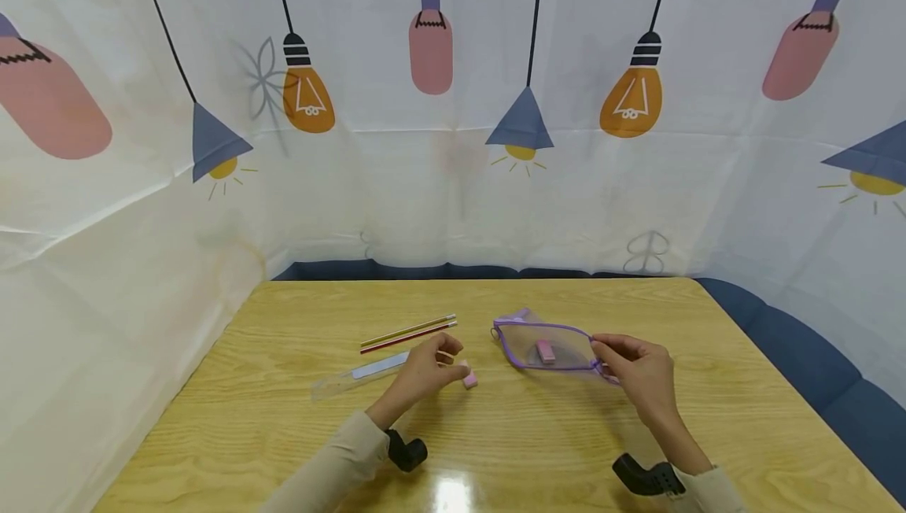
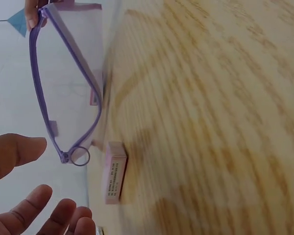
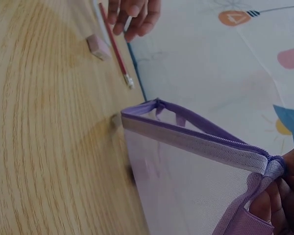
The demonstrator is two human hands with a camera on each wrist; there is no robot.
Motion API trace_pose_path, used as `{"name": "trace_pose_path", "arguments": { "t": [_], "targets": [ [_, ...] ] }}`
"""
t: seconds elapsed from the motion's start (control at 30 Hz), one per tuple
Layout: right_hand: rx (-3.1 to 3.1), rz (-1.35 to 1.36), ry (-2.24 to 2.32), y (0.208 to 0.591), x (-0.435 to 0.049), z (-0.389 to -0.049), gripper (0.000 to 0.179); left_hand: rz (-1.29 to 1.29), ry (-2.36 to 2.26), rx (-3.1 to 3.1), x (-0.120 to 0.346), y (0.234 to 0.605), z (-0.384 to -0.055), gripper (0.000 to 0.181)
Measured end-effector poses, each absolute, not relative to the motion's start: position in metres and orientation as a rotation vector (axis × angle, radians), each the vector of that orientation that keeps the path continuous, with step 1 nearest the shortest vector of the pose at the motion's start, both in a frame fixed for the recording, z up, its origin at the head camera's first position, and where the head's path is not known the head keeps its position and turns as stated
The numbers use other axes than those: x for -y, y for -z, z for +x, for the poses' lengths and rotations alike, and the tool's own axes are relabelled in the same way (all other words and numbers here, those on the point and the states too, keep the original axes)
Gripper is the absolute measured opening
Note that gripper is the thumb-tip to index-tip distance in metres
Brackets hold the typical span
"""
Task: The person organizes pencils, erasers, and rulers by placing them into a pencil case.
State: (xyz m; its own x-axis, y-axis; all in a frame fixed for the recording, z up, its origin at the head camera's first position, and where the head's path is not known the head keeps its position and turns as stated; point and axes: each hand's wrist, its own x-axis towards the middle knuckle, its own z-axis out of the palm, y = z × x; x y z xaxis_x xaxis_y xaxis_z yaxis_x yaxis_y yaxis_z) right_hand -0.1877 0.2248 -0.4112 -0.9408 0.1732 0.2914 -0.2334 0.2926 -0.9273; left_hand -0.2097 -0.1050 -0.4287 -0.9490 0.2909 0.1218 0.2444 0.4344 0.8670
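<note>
Black wrist devices (image 1: 406, 450) seen nearest, strapped by light sleeves (image 1: 333, 458). Left hand (image 1: 428, 367) is released, fingers loosely bent, thumb apart; held just beside the loose pink eraser (image 1: 470, 378), which lies on the wooden table (image 1: 545, 434) at the hand's 3–4 o'clock. Printed text seen on that eraser in left wrist view. Right hand (image 1: 640, 375): corner of the purple-edged mesh pouch (image 1: 566, 346) is pinched between thumb and fingers. Pouch is placed at 9–10 o'clock from that hand, mouth gaping, zipper ring at its far-left end. Second eraser (image 1: 545, 351), pink, is seen within the pouch. Clear ruler-like strip (image 1: 357, 375) laid at 9 o'clock from left hand, one end overlapped by it in head view. Farther, at 11 o'clock: red pencil (image 1: 406, 338), then gold pencil (image 1: 403, 330), near-parallel. Beyond table: dark blue seating (image 1: 460, 271), then lamp-printed white cloth (image 1: 453, 206) at 12.
</note>
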Motion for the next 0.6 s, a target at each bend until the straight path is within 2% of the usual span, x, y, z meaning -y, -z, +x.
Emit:
{"name": "trace_pose_path", "arguments": {
  "t": [0.27,0.6],
  "targets": [
    [2.239,0.054,-1.675,0.409,-0.225,-0.187,0.029,0.468,-1.493,-2.630,0.104,0.437,-0.211,0.042],
    [2.240,0.069,-1.662,0.410,-0.224,-0.188,0.028,0.519,-1.416,-2.704,0.100,0.444,-0.212,0.039]
  ]
}}
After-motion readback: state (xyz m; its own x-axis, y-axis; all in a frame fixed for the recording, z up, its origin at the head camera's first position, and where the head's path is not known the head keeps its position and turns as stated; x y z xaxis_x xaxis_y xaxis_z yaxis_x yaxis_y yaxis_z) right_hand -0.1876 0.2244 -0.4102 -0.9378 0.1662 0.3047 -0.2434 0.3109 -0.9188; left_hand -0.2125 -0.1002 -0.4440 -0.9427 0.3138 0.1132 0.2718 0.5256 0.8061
